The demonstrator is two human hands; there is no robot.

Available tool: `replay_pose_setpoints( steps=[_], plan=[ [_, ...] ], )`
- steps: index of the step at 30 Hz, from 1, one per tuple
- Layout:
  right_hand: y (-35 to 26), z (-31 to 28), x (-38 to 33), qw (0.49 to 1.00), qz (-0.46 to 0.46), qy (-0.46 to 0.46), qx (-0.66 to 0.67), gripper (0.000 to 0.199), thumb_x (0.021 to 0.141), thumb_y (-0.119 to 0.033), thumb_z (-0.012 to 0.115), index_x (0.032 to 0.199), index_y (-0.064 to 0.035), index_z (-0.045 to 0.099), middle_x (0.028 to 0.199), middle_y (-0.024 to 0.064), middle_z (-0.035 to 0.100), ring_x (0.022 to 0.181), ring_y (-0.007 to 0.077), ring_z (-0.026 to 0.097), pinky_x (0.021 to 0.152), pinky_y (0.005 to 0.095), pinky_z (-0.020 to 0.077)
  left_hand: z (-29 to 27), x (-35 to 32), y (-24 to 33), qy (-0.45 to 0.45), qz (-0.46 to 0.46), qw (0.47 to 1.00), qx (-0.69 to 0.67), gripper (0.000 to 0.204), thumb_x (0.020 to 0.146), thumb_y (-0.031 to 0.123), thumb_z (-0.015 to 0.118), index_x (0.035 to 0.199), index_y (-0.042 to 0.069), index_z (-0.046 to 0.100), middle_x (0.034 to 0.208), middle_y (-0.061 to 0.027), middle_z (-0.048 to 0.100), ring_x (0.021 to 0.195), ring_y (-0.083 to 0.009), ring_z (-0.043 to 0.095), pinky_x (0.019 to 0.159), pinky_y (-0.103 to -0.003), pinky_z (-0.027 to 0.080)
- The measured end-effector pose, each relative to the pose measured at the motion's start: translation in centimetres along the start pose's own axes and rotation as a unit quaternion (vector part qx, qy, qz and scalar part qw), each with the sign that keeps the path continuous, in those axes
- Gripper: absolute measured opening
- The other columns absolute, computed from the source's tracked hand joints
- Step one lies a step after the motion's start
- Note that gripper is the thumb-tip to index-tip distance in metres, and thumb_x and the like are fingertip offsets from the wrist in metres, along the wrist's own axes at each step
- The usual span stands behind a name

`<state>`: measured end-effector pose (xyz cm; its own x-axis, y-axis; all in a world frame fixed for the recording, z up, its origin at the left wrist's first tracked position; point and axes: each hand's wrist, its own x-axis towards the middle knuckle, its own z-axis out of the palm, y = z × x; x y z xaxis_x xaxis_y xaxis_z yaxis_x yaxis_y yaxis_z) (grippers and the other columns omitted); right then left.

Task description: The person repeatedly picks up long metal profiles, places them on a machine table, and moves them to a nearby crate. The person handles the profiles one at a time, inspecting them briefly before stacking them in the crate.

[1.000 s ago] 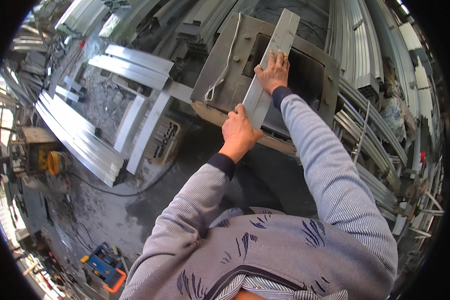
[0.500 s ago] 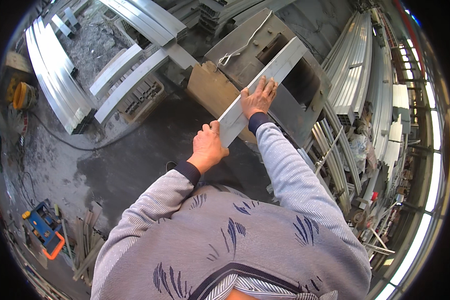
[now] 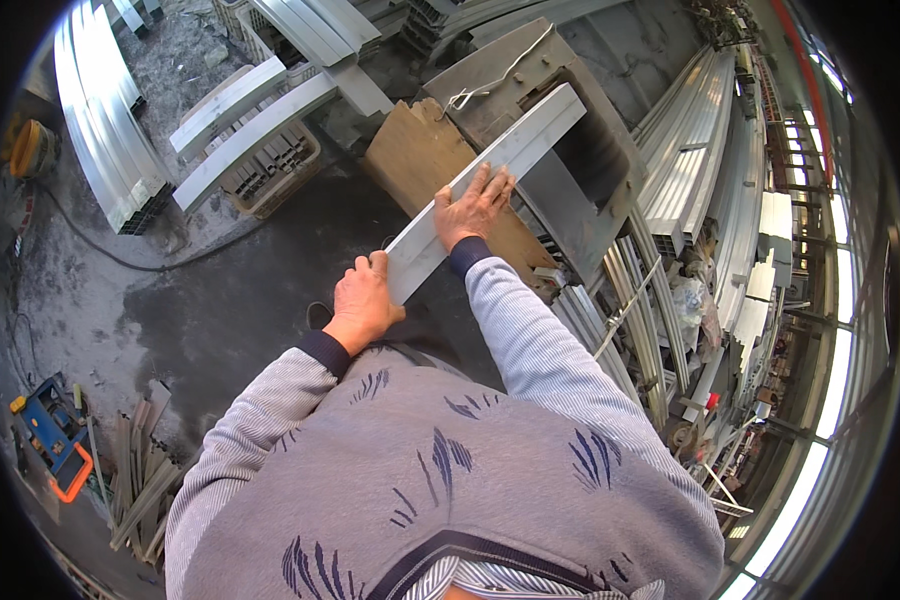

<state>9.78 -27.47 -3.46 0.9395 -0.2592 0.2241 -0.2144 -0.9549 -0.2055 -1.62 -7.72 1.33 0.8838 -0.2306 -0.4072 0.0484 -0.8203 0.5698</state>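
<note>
A pale silver rectangular metal tube [image 3: 535, 138] slants from my left hand up to the far right, its far end over a grey machine [image 3: 570, 205] with a dark opening. My left hand [image 3: 363, 305] is closed round the tube's near end, thumb on the near side. Farther along, my right hand [image 3: 475, 208] grips it too, fingers spread across the upper face. A worn brown board [image 3: 410, 150] stands against the machine's left side, partly behind the tube. The tube's underside and its contact with the machine are hidden.
Long silver profiles [image 3: 110, 120] lie at far left, beside a crate [image 3: 285, 175] of short pieces with two bars across it. More profiles [image 3: 685, 150] are stacked on the right. A blue tool with an orange handle [image 3: 55, 435] and scrap strips [image 3: 140, 475] lie at lower left.
Both hands have drawn the tube toward me and to the left, back from the machine a little. My grip looks the same, and the whole view has shifted slightly.
</note>
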Motion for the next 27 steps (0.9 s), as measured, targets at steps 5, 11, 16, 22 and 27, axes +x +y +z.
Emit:
replay_pose_setpoints(
  steps=[5,11,16,22,27],
  plan=[
    [-1.6,0.6,-2.9,1.000,0.005,0.001,0.011,0.089,0.087,-0.039,0.065,0.158,0.0083,0.038,0.164,0.0380,0.022,0.156,0.0573,0.014,0.129,0.0623,0.0157,0.0,-1.9,-2.1,-0.002,-0.009,1.000,0.005,0.079,0.064,0.027,0.091,0.124,0.002,0.047,0.113,-0.0233,0.058,0.103,-0.0440,0.067,0.088,-0.052,0.058],
    [-2.4,-0.1,-4.5,0.999,0.013,-0.039,0.011,0.088,0.089,-0.039,0.064,0.158,0.0078,0.035,0.165,0.0376,0.021,0.156,0.0568,0.013,0.129,0.0611,0.0159,-0.1,-3.0,-2.5,-0.003,-0.021,1.000,0.011,0.076,0.064,0.025,0.089,0.123,0.001,0.047,0.111,-0.0239,0.058,0.101,-0.0449,0.067,0.086,-0.053,0.058],
    [2.9,-0.3,5.7,0.999,-0.019,0.041,0.010,0.086,0.089,-0.040,0.062,0.157,0.0072,0.038,0.160,0.0398,0.031,0.153,0.0582,0.022,0.128,0.0621,0.0196,-1.3,4.7,4.1,0.004,0.020,1.000,-0.006,0.085,0.063,0.022,0.095,0.129,0.001,0.047,0.118,-0.0241,0.061,0.105,-0.0429,0.068,0.091,-0.048,0.059],
    [12.9,-0.7,23.4,0.999,0.035,0.012,-0.014,0.084,0.095,-0.049,0.054,0.158,0.0039,0.041,0.164,0.0339,0.035,0.155,0.0497,0.028,0.128,0.0544,0.0234,-3.6,18.4,15.8,0.021,0.095,0.995,-0.007,0.090,0.066,0.031,0.095,0.134,-0.002,0.046,0.118,-0.0264,0.064,0.105,-0.0416,0.070,0.088,-0.047,0.060],
    [19.9,-0.2,32.6,0.998,0.025,-0.012,-0.055,0.083,0.098,-0.054,0.048,0.157,0.0041,0.045,0.161,0.0321,0.040,0.153,0.0472,0.034,0.130,0.0480,0.0232,-3.9,25.6,23.5,0.006,0.073,0.997,-0.019,0.088,0.069,0.026,0.093,0.139,-0.002,0.048,0.120,-0.0247,0.065,0.107,-0.0374,0.073,0.088,-0.042,0.062]
  ],
)
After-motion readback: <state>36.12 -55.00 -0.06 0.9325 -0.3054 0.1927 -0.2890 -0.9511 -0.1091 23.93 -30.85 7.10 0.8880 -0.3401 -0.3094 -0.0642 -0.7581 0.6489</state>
